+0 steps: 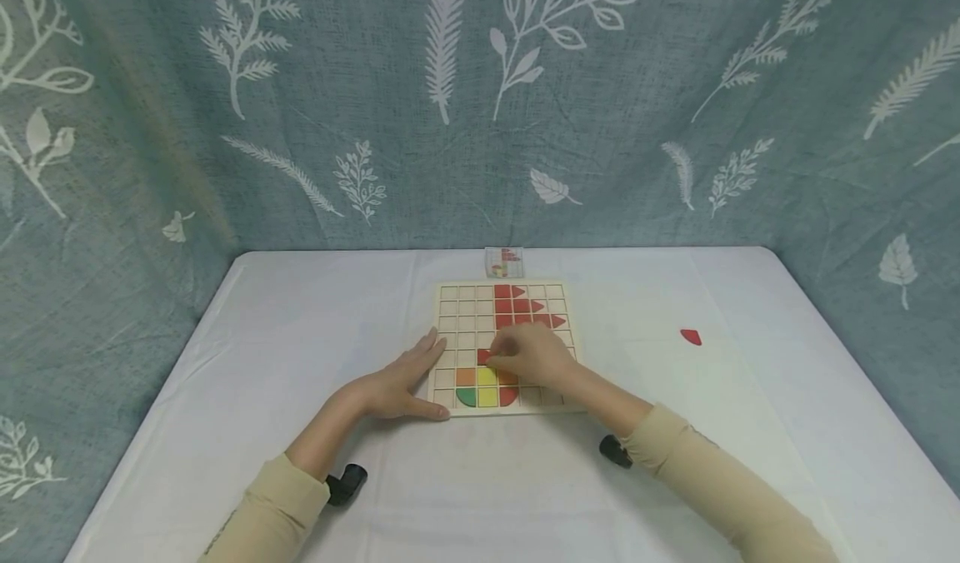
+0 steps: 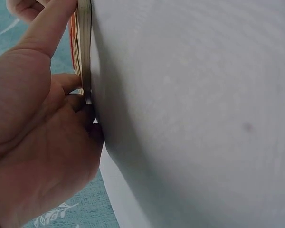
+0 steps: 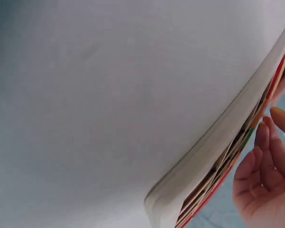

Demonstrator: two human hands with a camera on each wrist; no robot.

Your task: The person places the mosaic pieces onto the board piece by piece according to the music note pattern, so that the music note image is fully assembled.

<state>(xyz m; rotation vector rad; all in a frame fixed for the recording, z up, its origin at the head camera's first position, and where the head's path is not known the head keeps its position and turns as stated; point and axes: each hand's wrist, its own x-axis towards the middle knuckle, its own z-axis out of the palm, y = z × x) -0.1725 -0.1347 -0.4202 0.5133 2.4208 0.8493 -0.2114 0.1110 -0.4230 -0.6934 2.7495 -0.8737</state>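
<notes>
A wooden grid board (image 1: pixel 465 326) lies flat on the table. Along its left edge rests my left hand (image 1: pixel 397 382), fingers stretched along the side and thumb at the front-left corner. My right hand (image 1: pixel 536 355) is over the board's middle, with thumb and index finger at a small red square piece (image 1: pixel 483 356), which they appear to pinch. Below it sit an orange square (image 1: pixel 465 376), yellow squares (image 1: pixel 487 396), a green rounded piece (image 1: pixel 467 396) and a red rounded piece (image 1: pixel 508 396). Red rows (image 1: pixel 513 306) with pointed ends fill cells at upper right. The right hand partly covers another orange piece.
A loose red piece (image 1: pixel 692 337) with a curved edge lies on the white tablecloth (image 1: pixel 675 288) to the right. Behind the board is a small pattern card (image 1: pixel 504 262). A leaf-patterned curtain (image 1: pixel 390 105) surrounds the table's back and sides.
</notes>
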